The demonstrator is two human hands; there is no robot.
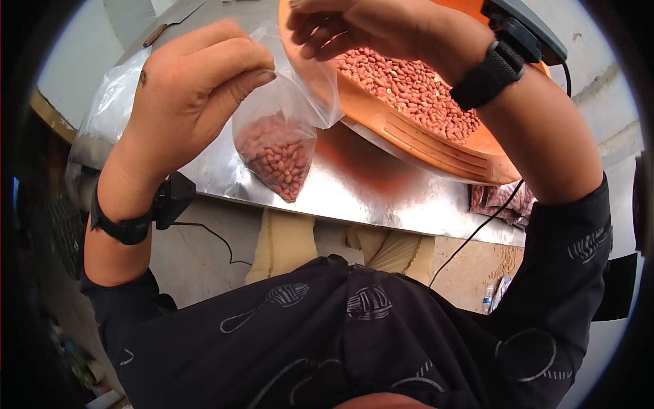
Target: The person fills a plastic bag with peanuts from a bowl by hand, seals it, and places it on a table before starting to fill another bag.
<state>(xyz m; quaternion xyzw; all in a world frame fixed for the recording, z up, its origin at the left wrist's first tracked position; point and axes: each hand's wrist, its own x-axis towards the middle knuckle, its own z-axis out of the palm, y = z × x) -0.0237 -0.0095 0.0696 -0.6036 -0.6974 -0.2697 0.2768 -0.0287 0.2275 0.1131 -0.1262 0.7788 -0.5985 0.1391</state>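
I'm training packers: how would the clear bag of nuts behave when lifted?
The clear bag is likely floppy, as it looks thin and creased above its nuts. Its weight probably hangs low, where they gather.

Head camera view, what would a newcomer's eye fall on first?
Probably the orange basin of red-skinned peanuts at the upper right. Just left of it, the left hand pinches a clear plastic bag partly filled with more peanuts. The right hand is raised at the top centre.

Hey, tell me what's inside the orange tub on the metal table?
Reddish-brown nuts lie inside the orange tub. The right hand and forearm hide part of it, and whatever is beneath the top layer can't be seen.
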